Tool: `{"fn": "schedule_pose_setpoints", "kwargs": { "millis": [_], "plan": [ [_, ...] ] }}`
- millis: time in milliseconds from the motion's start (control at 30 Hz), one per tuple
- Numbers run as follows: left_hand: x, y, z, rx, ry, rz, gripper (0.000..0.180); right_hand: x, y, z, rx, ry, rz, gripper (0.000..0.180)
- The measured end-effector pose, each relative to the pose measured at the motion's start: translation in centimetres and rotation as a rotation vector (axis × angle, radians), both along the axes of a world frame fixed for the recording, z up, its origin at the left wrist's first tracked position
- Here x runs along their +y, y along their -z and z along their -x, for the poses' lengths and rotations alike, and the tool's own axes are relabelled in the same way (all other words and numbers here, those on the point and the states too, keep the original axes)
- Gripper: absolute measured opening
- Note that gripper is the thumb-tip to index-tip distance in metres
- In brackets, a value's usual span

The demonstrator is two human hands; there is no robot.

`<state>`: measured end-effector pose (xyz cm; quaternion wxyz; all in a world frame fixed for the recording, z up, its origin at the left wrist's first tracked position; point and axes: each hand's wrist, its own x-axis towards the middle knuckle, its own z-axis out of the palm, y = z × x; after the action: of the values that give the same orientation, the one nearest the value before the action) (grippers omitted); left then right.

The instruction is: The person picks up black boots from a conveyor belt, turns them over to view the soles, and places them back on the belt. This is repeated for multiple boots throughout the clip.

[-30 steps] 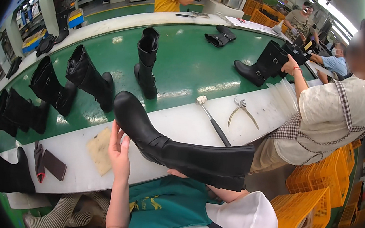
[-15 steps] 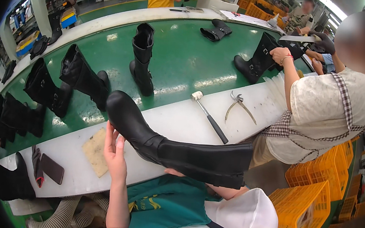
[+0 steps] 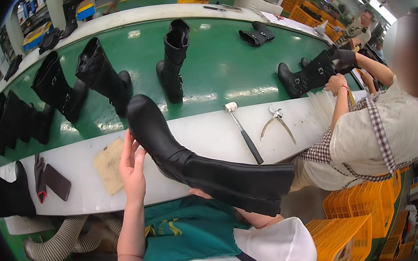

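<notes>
green conveyor belt [image 3: 216,64] | white bench edge [image 3: 208,135] | yellow crates [image 3: 356,240] | ceiling light [image 3: 380,8]

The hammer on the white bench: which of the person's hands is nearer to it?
Right. The right hand lies mostly hidden under the black boot, below the hammer. The left hand is raised beside the boot's foot, farther left.

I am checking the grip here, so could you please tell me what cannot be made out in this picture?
- Right hand, head view: almost wholly hidden under the long black boot; only a sliver shows, grip unclear.
- Left hand: open beside the boot's sole; contact cannot be told.
- Boot sole: turned away from the camera.
- Small dark objects on the white bench: too small to identify.
</notes>
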<state>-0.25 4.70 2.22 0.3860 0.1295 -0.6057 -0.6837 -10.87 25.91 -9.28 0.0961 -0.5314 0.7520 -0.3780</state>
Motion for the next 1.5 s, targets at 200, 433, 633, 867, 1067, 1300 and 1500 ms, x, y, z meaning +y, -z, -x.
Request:
{"fn": "schedule_pose_setpoints", "kwargs": {
  "millis": [200, 433, 633, 867, 1067, 1300, 1500],
  "plan": [
    [-0.1, 0.1, 0.0, 0.024, 0.012, -0.021, 0.053, 0.1, -0.3, 0.2, -0.084, -0.018, -0.082, 0.027],
    [-0.5, 0.7, -0.2, 0.023, 0.016, -0.009, 0.054, -0.1, -1.1, 0.5, -0.005, -0.047, 0.014, 0.023],
    [-0.4, 0.5, -0.3, 0.027, 0.025, -0.002, 0.055, -0.1, -0.8, 0.6, -0.034, -0.03, 0.044, 0.024],
    [-0.5, 0.6, -0.4, 0.041, 0.029, -0.008, 0.055, 0.2, -0.6, 0.8, -0.091, -0.036, -0.099, 0.042],
    [-0.6, 0.6, -0.6, 0.032, 0.022, 0.001, 0.054, -0.1, -2.9, 0.3, -0.024, -0.012, -0.104, 0.042],
    [-0.7, 0.8, -0.7, 0.04, 0.025, 0.001, 0.054, 0.0, -2.2, 0.2, -0.085, -0.017, -0.101, 0.042],
    [-0.7, 0.7, -0.8, 0.044, 0.032, -0.004, 0.055, -0.1, -0.8, 0.4, -0.099, -0.025, -0.07, 0.04]
  ]
}}
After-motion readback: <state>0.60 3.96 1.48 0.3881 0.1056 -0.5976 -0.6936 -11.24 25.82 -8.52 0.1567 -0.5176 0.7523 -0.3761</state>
